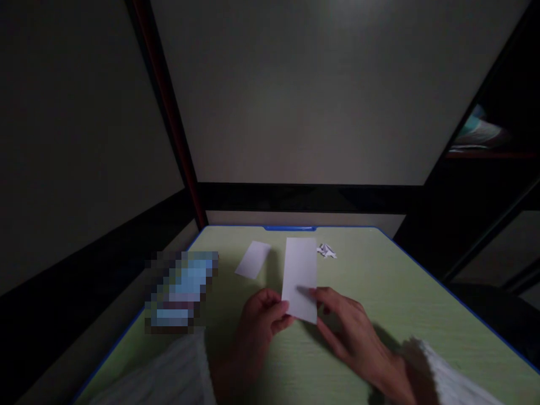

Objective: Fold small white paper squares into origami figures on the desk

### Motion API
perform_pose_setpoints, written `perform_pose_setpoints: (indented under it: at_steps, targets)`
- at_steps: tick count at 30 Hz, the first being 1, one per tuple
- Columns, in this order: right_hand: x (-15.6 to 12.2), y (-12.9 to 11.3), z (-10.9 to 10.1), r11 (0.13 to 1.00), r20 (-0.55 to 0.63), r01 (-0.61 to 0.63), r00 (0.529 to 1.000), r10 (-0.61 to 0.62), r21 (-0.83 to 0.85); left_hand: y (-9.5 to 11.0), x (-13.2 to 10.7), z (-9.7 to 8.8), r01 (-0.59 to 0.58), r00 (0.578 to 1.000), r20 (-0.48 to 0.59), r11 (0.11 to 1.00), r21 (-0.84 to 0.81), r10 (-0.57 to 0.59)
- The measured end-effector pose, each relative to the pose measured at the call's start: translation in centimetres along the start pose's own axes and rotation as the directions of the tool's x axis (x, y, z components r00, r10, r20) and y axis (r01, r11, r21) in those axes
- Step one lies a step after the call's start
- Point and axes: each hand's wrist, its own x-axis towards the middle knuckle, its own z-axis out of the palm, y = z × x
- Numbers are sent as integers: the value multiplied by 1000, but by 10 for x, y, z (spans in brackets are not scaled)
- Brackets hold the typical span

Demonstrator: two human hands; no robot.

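Observation:
A long white strip of paper [300, 275] is held upright over a light green table [379, 292]. My left hand [259, 323] pinches its lower left corner between thumb and fingers. My right hand [350, 332] pinches the lower right edge, fingers closed on the sheet. Both wrists wear white knitted sleeves. A smaller white piece of paper [253, 259] lies flat on the table, to the left of the strip.
A small folded white paper figure [326, 251] sits near the table's far edge. A blurred blue object [181, 292] lies at the left edge. The table has a blue rim [290, 228]. Dark shelving [476, 169] stands on the right, walls behind.

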Motion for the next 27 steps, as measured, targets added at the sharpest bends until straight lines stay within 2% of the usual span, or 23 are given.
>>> perform_pose_setpoints:
  at_steps: [3,5,6,9,12,16,22,27]
  targets:
    - [-2,5,-2,999,-12,47,999,-48,-14,-5,3,-7,41,994,101,997,59,-47]
    - [-3,7,-2,999,-33,34,999,-33,10,-4,8,-13,19,956,285,989,144,-60]
    - [-4,8,-2,999,-37,20,999,-19,28,-3,11,-16,-2,950,308,987,160,-48]
    - [-7,6,-1,997,-2,-9,1000,9,72,4,21,-20,-17,958,287,987,161,-31]
    - [-6,3,0,994,76,25,997,-33,106,11,26,-21,-57,987,160,971,233,20]
    - [-2,-1,-1,985,168,85,980,-110,150,12,34,-21,-112,994,45,943,312,104]
    - [0,-3,0,981,207,122,966,-152,151,6,40,-21,-161,987,74,927,338,144]
    - [0,-6,1,966,309,63,940,-141,251,6,33,-19,-149,989,36,915,375,146]
